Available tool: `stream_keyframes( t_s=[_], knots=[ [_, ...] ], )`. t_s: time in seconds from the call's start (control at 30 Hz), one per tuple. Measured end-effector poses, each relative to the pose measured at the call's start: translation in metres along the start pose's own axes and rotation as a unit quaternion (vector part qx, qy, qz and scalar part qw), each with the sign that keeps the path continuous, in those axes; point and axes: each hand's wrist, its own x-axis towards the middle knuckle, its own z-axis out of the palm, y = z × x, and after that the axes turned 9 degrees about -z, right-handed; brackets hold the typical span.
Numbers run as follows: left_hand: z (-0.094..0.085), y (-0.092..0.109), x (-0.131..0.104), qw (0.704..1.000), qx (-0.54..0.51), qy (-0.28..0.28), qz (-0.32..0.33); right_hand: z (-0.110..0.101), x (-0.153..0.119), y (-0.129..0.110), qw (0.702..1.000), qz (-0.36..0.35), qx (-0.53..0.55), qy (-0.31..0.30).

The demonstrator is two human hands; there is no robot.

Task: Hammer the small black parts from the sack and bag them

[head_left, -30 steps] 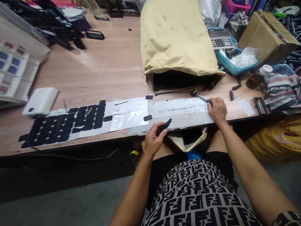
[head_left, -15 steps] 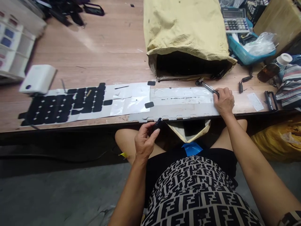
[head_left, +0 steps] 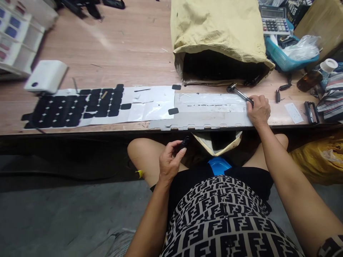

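In my left hand [head_left: 171, 162] a small black plastic piece [head_left: 185, 141] is pinched between thumb and fingers, just off the table's front edge and above my lap. My right hand [head_left: 258, 110] rests on the table, closed around the dark handle of a small hammer [head_left: 241, 95]. Its metal head points left and away from me, near the mouth of a yellow sack [head_left: 219, 25]. Under the hammer lies a grey-white board [head_left: 209, 117] along the table edge. Below the edge, between my knees, another open bag [head_left: 203, 146] shows its rim.
Rows of flat black pads [head_left: 60, 110] lie on a white sheet [head_left: 158, 101] at left. A white box-shaped device [head_left: 46, 76] stands behind them. On the right are a blue basket [head_left: 284, 59] with a calculator [head_left: 274, 21], a bottle [head_left: 311, 78] and several small black parts [head_left: 285, 86].
My left hand has drawn the black piece slightly away from the table edge, toward me. The right hand keeps the hammer in about the same place; the view has shifted a little.
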Motion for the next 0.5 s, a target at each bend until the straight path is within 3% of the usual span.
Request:
stream_keyframes(
  t_s=[0.3,0.5],
  knots=[
    [0.007,-0.010,-0.010,0.999,0.006,-0.034,-0.002,-0.003,-0.001,-0.004,1.000,0.014,0.002,-0.009],
    [0.013,0.000,-0.009,0.999,-0.004,-0.050,0.013,-0.005,-0.003,-0.006,1.000,0.021,0.001,-0.011]
  ],
)
